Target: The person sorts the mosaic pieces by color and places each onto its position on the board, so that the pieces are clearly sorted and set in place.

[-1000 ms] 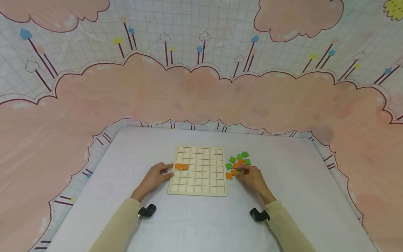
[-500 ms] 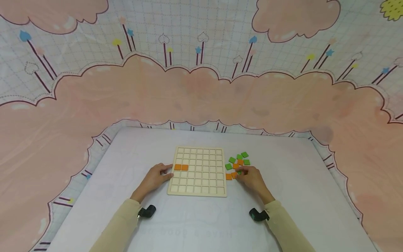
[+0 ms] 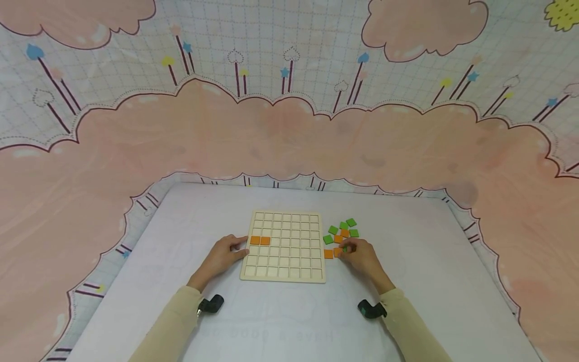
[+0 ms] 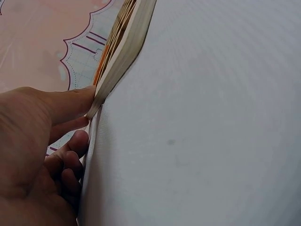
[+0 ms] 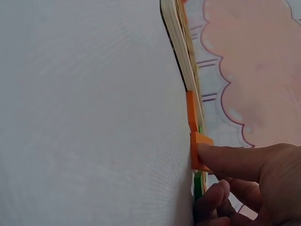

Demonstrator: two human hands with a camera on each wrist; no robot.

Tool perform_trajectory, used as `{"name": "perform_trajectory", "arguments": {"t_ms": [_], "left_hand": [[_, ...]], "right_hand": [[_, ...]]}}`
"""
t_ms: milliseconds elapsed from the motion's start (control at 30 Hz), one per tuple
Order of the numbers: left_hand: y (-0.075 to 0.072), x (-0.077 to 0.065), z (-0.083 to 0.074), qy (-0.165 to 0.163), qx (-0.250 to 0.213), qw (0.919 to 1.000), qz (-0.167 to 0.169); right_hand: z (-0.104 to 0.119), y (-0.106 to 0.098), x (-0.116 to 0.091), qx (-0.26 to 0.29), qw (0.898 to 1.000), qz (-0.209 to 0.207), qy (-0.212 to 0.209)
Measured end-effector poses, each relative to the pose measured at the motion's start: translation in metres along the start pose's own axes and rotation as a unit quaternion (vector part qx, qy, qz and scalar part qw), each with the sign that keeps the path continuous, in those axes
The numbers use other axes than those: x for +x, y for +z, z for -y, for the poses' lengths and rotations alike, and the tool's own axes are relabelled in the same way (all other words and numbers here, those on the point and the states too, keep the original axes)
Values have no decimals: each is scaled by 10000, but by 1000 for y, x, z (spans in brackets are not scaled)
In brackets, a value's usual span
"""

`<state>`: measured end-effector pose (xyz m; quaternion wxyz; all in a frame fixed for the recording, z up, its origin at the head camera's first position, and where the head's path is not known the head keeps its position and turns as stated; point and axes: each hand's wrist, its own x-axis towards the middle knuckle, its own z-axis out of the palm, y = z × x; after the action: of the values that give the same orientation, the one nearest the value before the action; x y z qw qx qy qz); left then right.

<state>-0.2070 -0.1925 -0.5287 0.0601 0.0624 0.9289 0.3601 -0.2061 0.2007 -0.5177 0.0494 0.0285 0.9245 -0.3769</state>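
A pale wooden grid board (image 3: 289, 256) lies on the white table. Two orange tiles (image 3: 260, 241) sit side by side in cells at its left. My left hand (image 3: 224, 254) touches the board's left edge with thumb and index finger, which stand apart along it. In the left wrist view the thumb lies against the edge, and the other fingers curl loosely. Right of the board, my right hand (image 3: 362, 255) pinches an orange tile (image 5: 195, 157), the thumb on its near side. The index fingertip is hidden in the right wrist view. A green tile (image 5: 198, 184) shows just below it.
Several loose green tiles (image 3: 332, 230) and orange tiles (image 3: 328, 254) lie beside the board's right edge. The white table (image 3: 289, 322) spreads around the board. Behind it hangs a pink and white patterned cloth (image 3: 289, 130). Black wrist cameras (image 3: 372, 309) sit at both cuffs.
The orange tile at my right thumb has shifted slightly towards me and turned. My left hand and the board stay in place.
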Motion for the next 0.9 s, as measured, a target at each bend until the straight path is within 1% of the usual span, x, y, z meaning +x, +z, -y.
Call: {"name": "perform_trajectory", "arguments": {"t_ms": [167,400,567,900], "left_hand": [[0,-1,0,51,23,10000,-44],[0,-2,-1,26,41,10000,-56],[0,-3,-2,7,48,10000,-51],[1,-4,-1,63,40,9999,-82]], "right_hand": [[0,0,-2,116,9999,-88,45],[0,-2,-6,108,9998,-150,-99],[2,-3,-9,215,9996,-157,-120],[13,-7,-9,470,9986,-219,-143]]}}
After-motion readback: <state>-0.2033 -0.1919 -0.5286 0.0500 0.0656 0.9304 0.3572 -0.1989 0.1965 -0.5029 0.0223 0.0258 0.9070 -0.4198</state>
